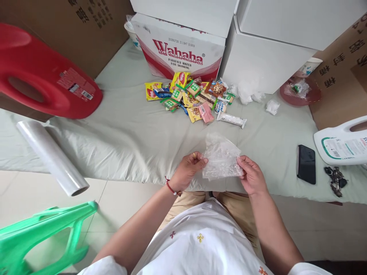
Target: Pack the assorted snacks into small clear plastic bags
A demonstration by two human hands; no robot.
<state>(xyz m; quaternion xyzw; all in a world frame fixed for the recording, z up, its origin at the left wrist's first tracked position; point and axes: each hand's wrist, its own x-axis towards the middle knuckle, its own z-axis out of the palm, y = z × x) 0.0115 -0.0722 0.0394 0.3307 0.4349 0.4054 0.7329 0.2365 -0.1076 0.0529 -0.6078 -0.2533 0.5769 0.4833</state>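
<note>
Between my two hands a clear plastic bag (220, 158) is held up over the front edge of the cloth-covered table. My left hand (189, 168), with a ring and a red string bracelet, pinches the bag's left edge between thumb and fingers. On the other side my right hand (252, 173) grips its right edge the same way. The bag looks crinkled and flat, with no contents that I can make out. Beyond it lies a pile of small wrapped snacks (197, 97) in yellow, green, brown and pink packets. A silver-white wrapped bar (231, 119) is nearest to the bag.
Behind the snacks stands a Wahaha carton (183, 49). A big red jug (43, 76) and a plastic film roll (53, 158) are left. Right are crumpled plastic (246, 91), a red bowl (289, 93), a phone (306, 164), keys (336, 180) and a white bottle (344, 143).
</note>
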